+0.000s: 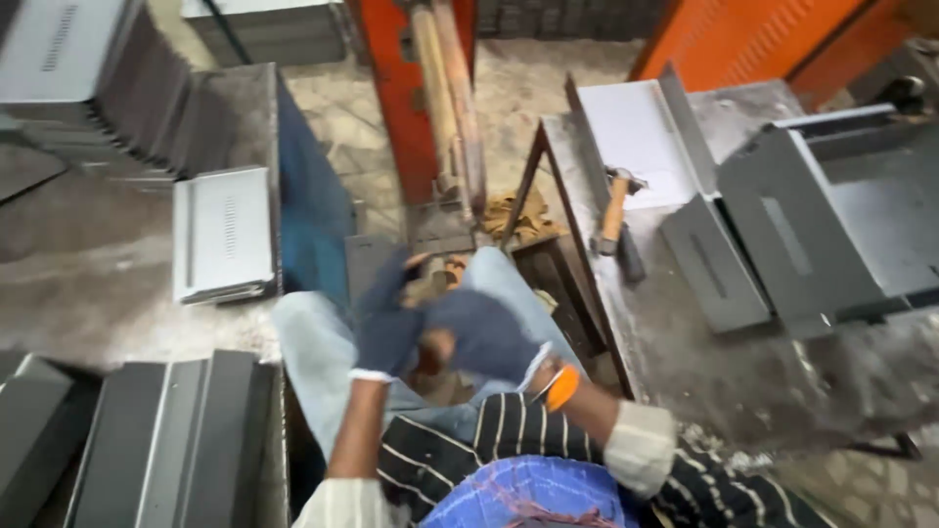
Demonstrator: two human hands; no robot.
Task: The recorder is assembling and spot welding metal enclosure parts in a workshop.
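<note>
From the head camera, both hands meet just below the middle of the frame, over the person's lap in light jeans. The left hand wears a dark blue glove, fingers curled loosely upward; the blur hides whether it grips anything. The right hand, gloved the same, presses against the left one, its fingers bent round the other glove's edge, touching it. An orange band sits at the right wrist.

At two o'clock from the hands a hammer with a wooden handle lies on the grey workbench. Further towards three o'clock, grey sheet-metal housings rest on that bench. At nine o'clock a pale metal panel lies flat, and at seven o'clock dark folded metal sheets are stacked.
</note>
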